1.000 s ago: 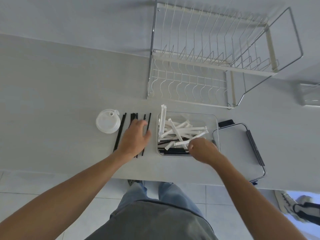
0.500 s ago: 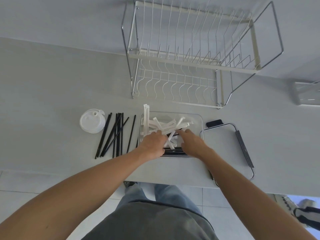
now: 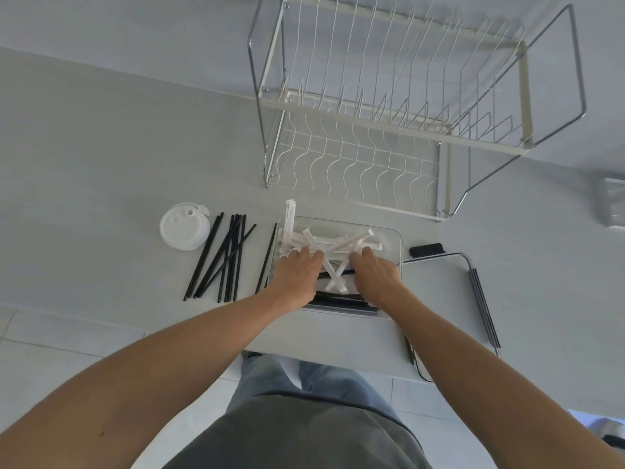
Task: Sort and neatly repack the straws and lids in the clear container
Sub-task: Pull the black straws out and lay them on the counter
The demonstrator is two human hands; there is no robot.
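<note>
Pale countertop [image 3: 101, 170], both hands in the clear container [image 3: 397, 238].
Left hand [image 3: 299, 272] and right hand [image 3: 373, 270] rest on wrapped white straws [image 3: 341, 247]; whether either grips cannot be told. Black straws [image 3: 225, 258] and white lid [image 3: 184, 226] lie leftward.

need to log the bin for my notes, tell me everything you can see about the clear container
The clear container is a rectangular, see-through bin with rounded corners, looking like plastic, lidless, flat on the grey counter near its front edge. White paper-wrapped straws lie jumbled inside; one stands up at the far left corner. Black straws lie along its near wall. The left hand and right hand both reach in among the wrapped straws. More black straws lie just outside its left wall.
</note>
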